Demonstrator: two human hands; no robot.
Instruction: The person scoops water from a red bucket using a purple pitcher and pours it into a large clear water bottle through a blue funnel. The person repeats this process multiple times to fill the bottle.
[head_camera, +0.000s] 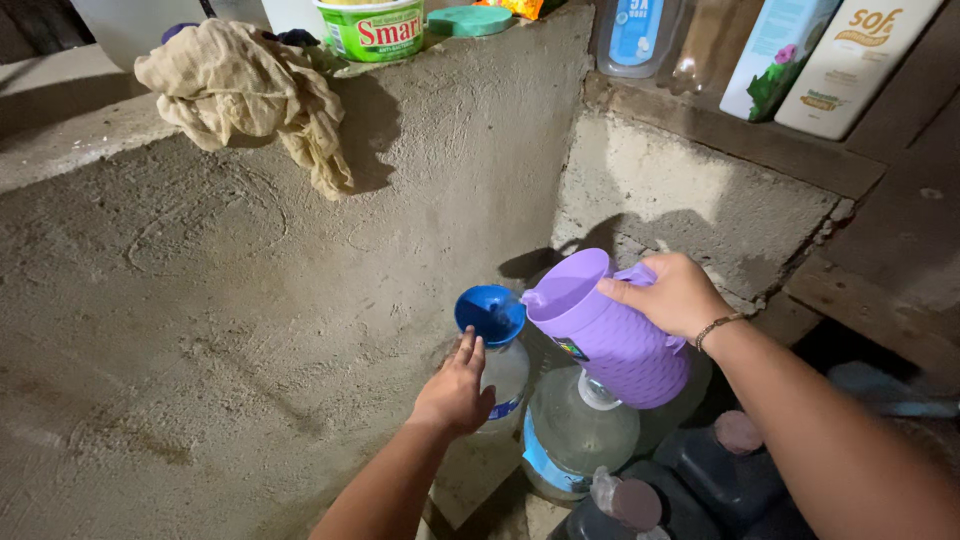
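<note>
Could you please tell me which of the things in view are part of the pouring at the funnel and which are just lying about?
In use:
- purple jug, tilted, in the right hand
- blue funnel in the clear bottle
- left hand steadying that bottle

Lying about:
- beige cloth on the concrete ledge
- green tub
- white bottles on the shelf
- capped water bottle
- dark jugs

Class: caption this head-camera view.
Right hand tilts purple plastic jug toward blue funnel in clear bottle, steadied by left hand.
</note>
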